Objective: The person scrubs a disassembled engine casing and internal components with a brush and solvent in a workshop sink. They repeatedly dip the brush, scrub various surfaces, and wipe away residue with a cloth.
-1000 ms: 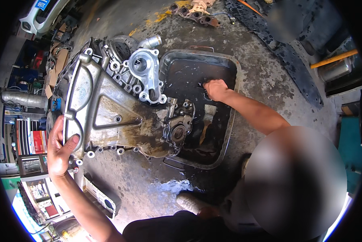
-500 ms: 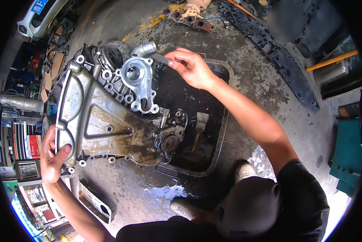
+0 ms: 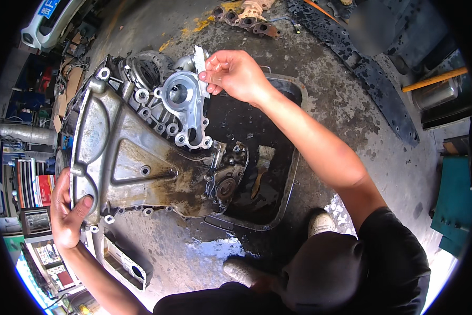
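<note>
A large, oil-stained aluminium engine cover [image 3: 110, 152] is tilted over a black tray [image 3: 287, 197]. My left hand [image 3: 69, 218] is closed round its lower left edge, the thumb on the cover's face. At its upper right side is a cleaner, bright metal housing [image 3: 194, 113] with a round opening. My right hand [image 3: 237, 76] pinches a thin, flat, pale-grey strip [image 3: 199, 59] with a ridged edge, upright beside that housing and a pipe stub. The strip's exact kind is not clear. Dark liquid fills the tray, where a paintbrush [image 3: 260, 170] with a wooden handle lies.
Beyond the tray, a rusty exhaust manifold [image 3: 249, 22] rests on the floor. A long dark panel [image 3: 370, 89] lies at the far right. Nearer on the left is a metal pan [image 3: 123, 262]. Round parts [image 3: 141, 71] stand behind the cover.
My right hand has turned the strip from nearly lying flat to upright and shifted slightly up. The cover has moved a little to the right and tilted slightly, with my left hand still on it.
</note>
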A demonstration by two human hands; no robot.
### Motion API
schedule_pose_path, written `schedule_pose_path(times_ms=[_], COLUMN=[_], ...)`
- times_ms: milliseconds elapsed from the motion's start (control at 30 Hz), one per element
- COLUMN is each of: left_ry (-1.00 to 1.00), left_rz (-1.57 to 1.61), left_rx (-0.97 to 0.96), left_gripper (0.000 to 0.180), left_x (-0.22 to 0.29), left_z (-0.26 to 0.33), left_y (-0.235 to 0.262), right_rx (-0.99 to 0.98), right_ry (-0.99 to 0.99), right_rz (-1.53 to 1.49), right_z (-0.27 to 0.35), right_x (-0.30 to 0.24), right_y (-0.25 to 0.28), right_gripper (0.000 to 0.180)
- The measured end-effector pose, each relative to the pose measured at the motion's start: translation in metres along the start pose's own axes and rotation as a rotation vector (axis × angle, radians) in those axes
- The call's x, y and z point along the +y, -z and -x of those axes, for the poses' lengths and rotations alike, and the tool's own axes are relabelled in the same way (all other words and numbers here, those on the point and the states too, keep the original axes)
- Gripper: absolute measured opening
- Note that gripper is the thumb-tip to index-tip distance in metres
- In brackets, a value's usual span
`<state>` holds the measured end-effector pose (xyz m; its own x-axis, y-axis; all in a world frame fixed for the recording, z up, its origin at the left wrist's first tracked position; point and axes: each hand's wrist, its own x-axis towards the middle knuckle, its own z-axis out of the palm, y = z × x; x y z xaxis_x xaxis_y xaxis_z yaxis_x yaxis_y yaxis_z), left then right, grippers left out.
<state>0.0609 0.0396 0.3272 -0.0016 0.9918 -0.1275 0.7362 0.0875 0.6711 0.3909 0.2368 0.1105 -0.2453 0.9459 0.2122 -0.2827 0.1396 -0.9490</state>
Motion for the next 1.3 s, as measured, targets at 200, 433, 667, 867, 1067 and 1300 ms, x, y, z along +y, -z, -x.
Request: schedule_pose_path(times_ms=[200,433,667,867,1067,1300], left_ry=[-0.039,-0.108,-0.071,-0.049,-0.080,-0.102], left_rz=[0.018,-0.037,-0.007,-0.017,0.016,0.054], left_rx=[0.020,0.121,0.107,0.043,0.074,0.081], left_gripper=[0.075,0.063,0.072,0.074,0.073,0.066], left_x=[0.002,0.010,0.001,0.000,0.000,0.009], left_z=[-0.002,-0.003,0.003,0.001,0.003,0.001], left_y=[-0.006,-0.018,-0.012,-0.006,-0.008,-0.019], right_rx=[-0.037,-0.088,-0.041,-0.102,-0.082,0.000], right_ry=[0.210,0.027,-0.095,-0.021,-0.036,0.030], right_rz=[0.344,0.143,0.362,0.148,0.151,0.276], right_z=[-0.017,-0.031,-0.030,-0.037,-0.034,-0.027], right_x=[-0.011,-0.028,-0.023,-0.027,-0.035,-0.027], right_y=[0.000,-0.011,0.008,-0.006,0.000,0.004], right_gripper=[0.010,0.007,0.010,0.012,0.013,0.008])
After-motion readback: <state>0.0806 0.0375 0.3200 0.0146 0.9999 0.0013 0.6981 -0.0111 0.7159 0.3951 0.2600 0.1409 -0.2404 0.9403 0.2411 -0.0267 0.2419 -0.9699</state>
